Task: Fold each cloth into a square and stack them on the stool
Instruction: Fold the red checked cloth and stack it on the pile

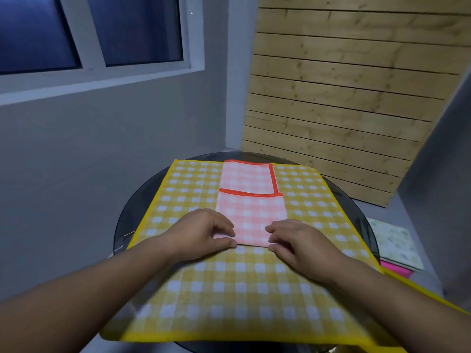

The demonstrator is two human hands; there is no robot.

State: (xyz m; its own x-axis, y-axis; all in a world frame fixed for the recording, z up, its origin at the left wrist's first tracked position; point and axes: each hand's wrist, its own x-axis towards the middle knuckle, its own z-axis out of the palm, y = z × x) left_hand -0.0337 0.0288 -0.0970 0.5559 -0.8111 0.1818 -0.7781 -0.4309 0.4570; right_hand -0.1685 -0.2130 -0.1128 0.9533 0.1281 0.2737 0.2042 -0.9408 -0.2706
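A pink checked cloth [248, 200] with an orange-red hem lies partly folded in a long strip on top of a spread yellow checked cloth [193, 289]. Both rest on a round dark glass table [119, 225]. My left hand [204, 231] pinches the near left corner of the pink cloth, thumb under the edge. My right hand [298, 243] pinches the near right corner the same way. At the right, below the table, lies a stack of folded cloths [395, 244], a pale patterned one over a bright pink one; what it sits on is hidden.
A grey wall with a window [96, 39] stands to the left. A slatted wooden panel [344, 98] leans in the corner behind the table. The yellow cloth overhangs the table's near edge.
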